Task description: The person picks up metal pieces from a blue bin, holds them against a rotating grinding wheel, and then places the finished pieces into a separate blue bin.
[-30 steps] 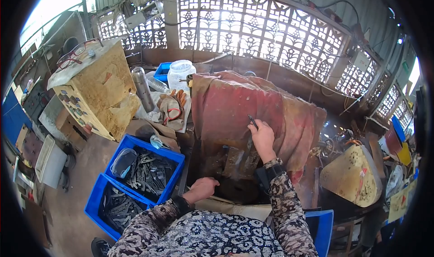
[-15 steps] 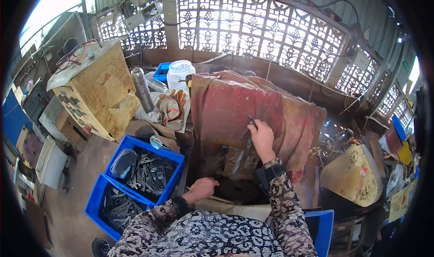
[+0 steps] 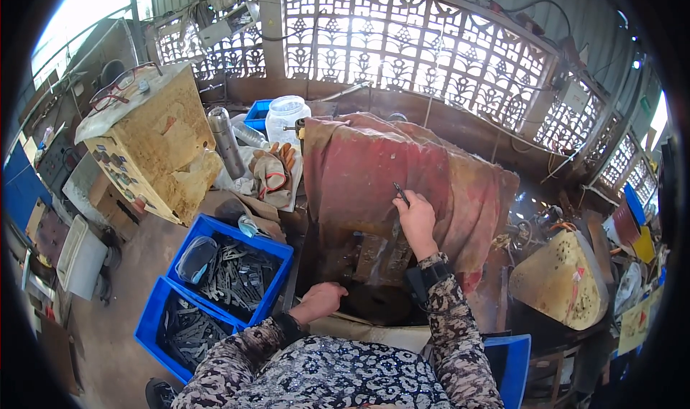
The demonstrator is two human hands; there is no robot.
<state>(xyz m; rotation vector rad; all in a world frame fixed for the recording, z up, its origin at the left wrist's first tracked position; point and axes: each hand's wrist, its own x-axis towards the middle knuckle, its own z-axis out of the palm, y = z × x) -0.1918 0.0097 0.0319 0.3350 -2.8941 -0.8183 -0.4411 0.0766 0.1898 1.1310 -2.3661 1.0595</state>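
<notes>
My right hand [image 3: 417, 223] is closed round a thin dark metal piece [image 3: 400, 192], whose end sticks up past the fingers in front of a dirty red cloth [image 3: 374, 172]. The cloth hangs over a machine or frame that I cannot make out. Lower and to the left, my left hand [image 3: 320, 302] is closed at the edge of the dark opening [image 3: 377, 302] beneath the cloth. What its fingers hold, if anything, is hidden. Beside my left forearm stand two blue bins, an upper bin [image 3: 282, 269] and a lower bin [image 3: 147, 328], both with flat grey metal strips [image 3: 231, 278] inside.
Behind the bins are work gloves [image 3: 275, 172], a steel flask [image 3: 226, 143] and a white plastic jar [image 3: 286, 114]. A stained box-shaped cabinet [image 3: 154, 136] rises at left. To the right are a stained yellowish block [image 3: 560, 279] and another blue bin [image 3: 512, 366].
</notes>
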